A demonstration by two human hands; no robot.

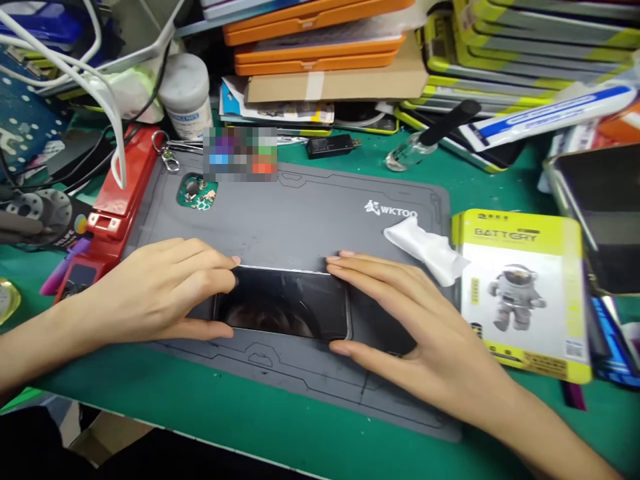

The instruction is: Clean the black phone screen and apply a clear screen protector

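Observation:
A black smartphone point(285, 303) lies screen up on a grey work mat point(300, 227), its glossy glass showing reflections. My left hand point(167, 290) grips the phone's left end, thumb along the near edge and fingers at the far edge. At the right end, my right hand point(410, 307) holds it the same way, with thumb and fingertips on opposite long edges. A crumpled white wipe point(425, 250) rests on the mat beyond my right hand. Small metal parts point(200, 195) sit in a recess of the mat, beyond my left hand.
To the right lies a yellow and white battery box point(520, 293). Stacked orange cases point(320, 57) and yellow-grey boxes point(530, 60) line the back. A glass bottle with a black cap point(413, 150), a white jar point(185, 93) and a red device point(117, 200) stand around the mat.

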